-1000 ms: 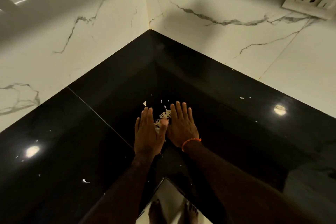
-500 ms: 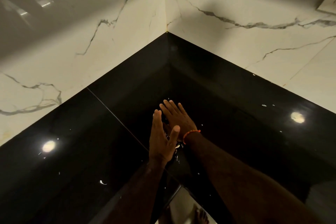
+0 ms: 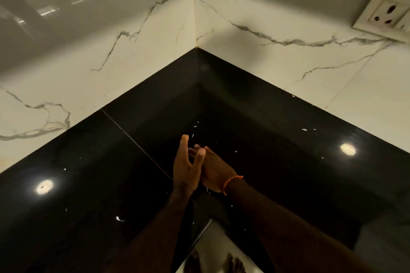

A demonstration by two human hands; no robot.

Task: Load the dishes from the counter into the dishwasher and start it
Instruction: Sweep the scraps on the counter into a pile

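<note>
Two hands meet edge to edge over the corner of a glossy black counter (image 3: 88,184), where white marble-patterned walls (image 3: 111,51) join at 12 o'clock. The left hand (image 3: 186,167) stands on its side with fingers straight and thumb raised; the right hand (image 3: 214,172), an orange thread bracelet (image 3: 231,182) at its wrist, lies just beside it at 3 o'clock, its fingers straight and pressed toward the left palm. Neither hand visibly grips anything; whether crumbs are trapped between them cannot be told. Small white food scraps (image 3: 195,127) dot the counter from 12 o'clock of the hands round to 7 o'clock, with one curled bit (image 3: 119,219) nearer the front edge. A wall socket (image 3: 386,15) sits at 2 o'clock. No dishes and no dishwasher appear in view, so the loading itself looks either done or elsewhere; this seems to be a tidy-up of the surface. The scraps are likely light, soft and slightly sticky, and the polished stone slick, so sweeping them into a pile with flat hand edges and cupping them from beneath would probably serve better than pinching each one.
</note>
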